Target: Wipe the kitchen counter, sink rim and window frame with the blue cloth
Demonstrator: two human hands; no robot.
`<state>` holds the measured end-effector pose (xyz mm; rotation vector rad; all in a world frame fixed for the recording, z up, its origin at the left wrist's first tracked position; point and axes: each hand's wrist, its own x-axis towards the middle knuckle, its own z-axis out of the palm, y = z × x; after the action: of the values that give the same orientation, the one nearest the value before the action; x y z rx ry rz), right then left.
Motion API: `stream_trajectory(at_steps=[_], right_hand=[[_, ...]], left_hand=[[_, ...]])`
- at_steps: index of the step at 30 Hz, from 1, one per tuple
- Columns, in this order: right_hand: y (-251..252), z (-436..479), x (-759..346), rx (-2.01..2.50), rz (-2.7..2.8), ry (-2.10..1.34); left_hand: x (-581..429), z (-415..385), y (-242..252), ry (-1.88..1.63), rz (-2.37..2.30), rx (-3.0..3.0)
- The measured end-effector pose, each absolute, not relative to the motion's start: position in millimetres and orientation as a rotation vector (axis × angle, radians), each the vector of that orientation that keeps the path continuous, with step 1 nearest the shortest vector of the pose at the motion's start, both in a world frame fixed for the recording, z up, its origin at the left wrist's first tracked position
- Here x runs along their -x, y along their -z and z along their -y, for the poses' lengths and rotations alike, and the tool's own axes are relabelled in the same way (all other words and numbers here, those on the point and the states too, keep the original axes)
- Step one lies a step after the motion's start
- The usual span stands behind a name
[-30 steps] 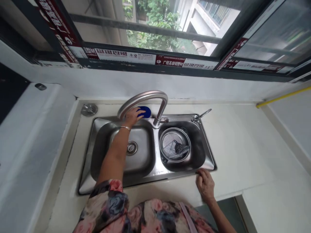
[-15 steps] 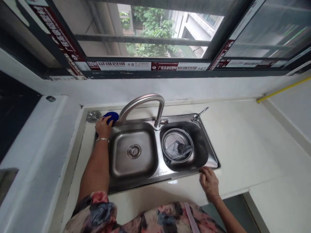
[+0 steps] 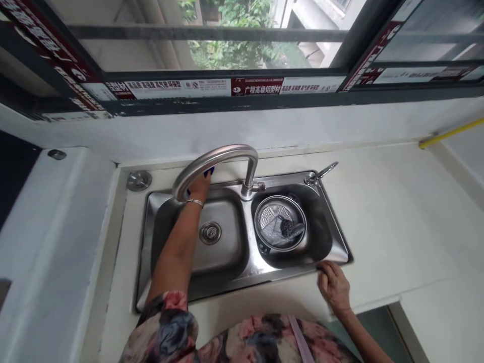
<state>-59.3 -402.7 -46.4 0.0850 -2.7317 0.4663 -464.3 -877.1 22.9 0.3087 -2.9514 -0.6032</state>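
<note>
My left hand (image 3: 200,187) is at the back rim of the left basin, partly hidden behind the arched faucet (image 3: 230,149). It is closed on a blue cloth (image 3: 209,172), of which only small bits show around the fingers. The cloth lies at the strip between basin and wall. My right hand (image 3: 334,288) rests with curled fingers at the front right edge of the steel sink (image 3: 251,259), and nothing shows in it. In the right basin stands a round metal strainer (image 3: 269,214) holding a crumpled clear plastic bag and a dark scouring ball (image 3: 287,228).
A round metal fitting (image 3: 139,180) sits on the counter left of the sink. At the sink's back right corner a small chrome tap (image 3: 321,172) sticks up. The pale countertop (image 3: 393,212) extends right, and a window (image 3: 227,91) rises behind. A yellow pipe (image 3: 451,132) runs along the right wall.
My left hand has moved right with the blue cloth along the back of the sink, from beside the round fitting to behind the faucet. My right hand stays at the front edge. The view has tilted down slightly.
</note>
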Motion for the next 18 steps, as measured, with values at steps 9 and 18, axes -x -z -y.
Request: stream_trajectory(at_steps=[9, 18], right_hand=[[43.8, 399.9, 56.3, -0.102, 2.786, -0.437], [41.8, 400.9, 55.1, -0.072, 2.801, -0.475]], left_hand=[[465.1, 825.9, -22.2, 0.582, 2.974, -0.192], [480.5, 771.9, -17.0, 0.608, 3.029, 0.113]])
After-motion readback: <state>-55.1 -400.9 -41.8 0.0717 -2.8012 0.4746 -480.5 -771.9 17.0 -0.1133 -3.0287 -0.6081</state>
